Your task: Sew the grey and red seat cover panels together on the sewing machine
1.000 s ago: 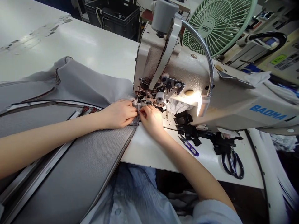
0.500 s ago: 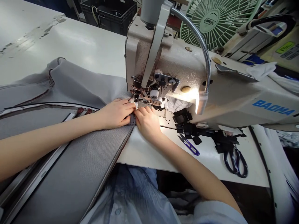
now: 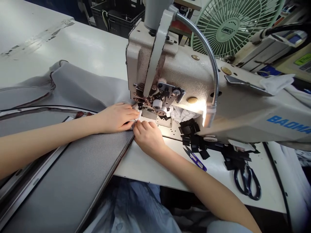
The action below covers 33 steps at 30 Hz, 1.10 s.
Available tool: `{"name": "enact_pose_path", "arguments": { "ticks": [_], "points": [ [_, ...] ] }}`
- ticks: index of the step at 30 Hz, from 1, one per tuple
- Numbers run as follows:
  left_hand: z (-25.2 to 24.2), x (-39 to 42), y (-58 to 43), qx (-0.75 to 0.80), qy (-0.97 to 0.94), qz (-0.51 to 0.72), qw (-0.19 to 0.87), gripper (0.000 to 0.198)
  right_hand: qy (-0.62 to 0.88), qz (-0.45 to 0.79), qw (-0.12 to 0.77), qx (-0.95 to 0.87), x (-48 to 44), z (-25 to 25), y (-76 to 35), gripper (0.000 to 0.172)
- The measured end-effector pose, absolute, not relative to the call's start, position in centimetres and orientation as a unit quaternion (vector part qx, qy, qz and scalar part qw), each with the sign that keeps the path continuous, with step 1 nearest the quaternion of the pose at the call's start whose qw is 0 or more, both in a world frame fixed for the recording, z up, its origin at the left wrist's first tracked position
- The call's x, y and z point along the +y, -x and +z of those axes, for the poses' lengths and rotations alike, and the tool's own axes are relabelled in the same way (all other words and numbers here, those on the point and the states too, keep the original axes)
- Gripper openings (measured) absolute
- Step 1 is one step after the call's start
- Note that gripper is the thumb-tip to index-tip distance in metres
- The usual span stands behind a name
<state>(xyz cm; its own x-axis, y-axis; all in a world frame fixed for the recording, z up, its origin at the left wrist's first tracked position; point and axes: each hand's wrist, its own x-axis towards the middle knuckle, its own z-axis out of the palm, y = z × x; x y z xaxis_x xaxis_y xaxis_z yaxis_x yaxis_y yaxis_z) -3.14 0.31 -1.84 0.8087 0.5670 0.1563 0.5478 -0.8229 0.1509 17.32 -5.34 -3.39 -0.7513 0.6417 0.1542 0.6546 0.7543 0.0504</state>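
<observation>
A large grey fabric cover [image 3: 94,161] with dark-edged seams spreads over the left of the table, its edge running up to the sewing machine [image 3: 155,64]. My left hand [image 3: 119,117] presses on the fabric just left of the needle area, fingers together and pointing right. Close beside it, my right hand [image 3: 148,136] is closed, its fingertips pinching the fabric's edge in front of the presser foot. A small white strip shows between the two hands; its kind is unclear. The exact stitching spot is partly hidden by fingers and the machine head.
Black fabric pieces [image 3: 194,136] lie piled right of the needle plate. Purple thread snips [image 3: 195,159] and black-handled scissors [image 3: 247,183] rest near the table's front edge. A lamp [image 3: 209,116] shines from the machine arm. Behind stand a green fan [image 3: 227,30] and a black crate [image 3: 121,19].
The view has shifted slightly. My right hand has moved a little left and toward me along the fabric's edge, and the white strip between the hands shows more.
</observation>
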Motion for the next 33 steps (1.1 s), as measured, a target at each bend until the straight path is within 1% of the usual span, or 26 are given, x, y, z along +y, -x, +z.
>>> {"name": "enact_pose_path", "arguments": {
  "ticks": [6,13,15,18,21,27,33],
  "points": [
    [-1.7,1.9,2.9,0.285,-0.952,0.110,0.023,0.030,0.361,-0.046,0.060,-0.930,-4.0,-3.8,-17.5,0.033],
    [-2.1,3.9,3.1,0.267,-0.959,0.095,-0.015,0.032,0.389,-0.072,0.051,-0.917,-2.6,-4.0,-17.2,0.034],
    [-2.2,3.8,3.3,0.269,-0.956,0.108,-0.028,0.031,0.396,-0.076,0.048,-0.914,-2.7,-3.8,-17.2,0.035],
    [-1.9,2.7,3.4,0.267,-0.955,0.129,-0.033,0.030,0.403,-0.072,0.066,-0.910,-3.6,-3.7,-17.2,0.036],
    [-1.2,1.3,3.2,0.259,-0.959,0.110,-0.025,0.030,0.391,-0.069,0.084,-0.914,-5.0,-3.9,-17.4,0.035],
    [-0.6,1.1,2.8,0.293,-0.954,0.060,-0.037,0.031,0.367,-0.072,0.072,-0.925,-5.0,-4.0,-17.1,0.038],
    [-0.9,1.2,3.0,0.314,-0.945,0.073,-0.054,0.033,0.382,-0.074,0.064,-0.919,-3.9,-3.9,-16.7,0.036]
  ]
}}
